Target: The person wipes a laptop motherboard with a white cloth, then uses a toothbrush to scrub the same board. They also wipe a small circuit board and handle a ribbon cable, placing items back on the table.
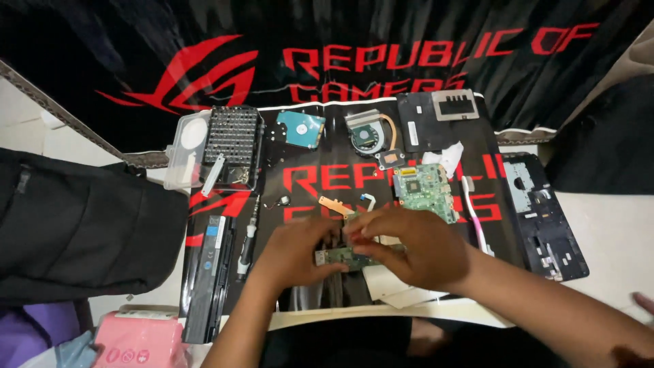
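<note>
Green circuit board (pixel 344 257) between left hand (pixel 294 251) and right hand (pixel 415 245)

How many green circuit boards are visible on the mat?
2. A larger green circuit board lies right of centre; a small green circuit board is held by the left hand and right hand. Others may be hidden.

Dim even indoor light, soft shadows, mild overall blur, wide-angle bending at the edges, saturated reds
</note>
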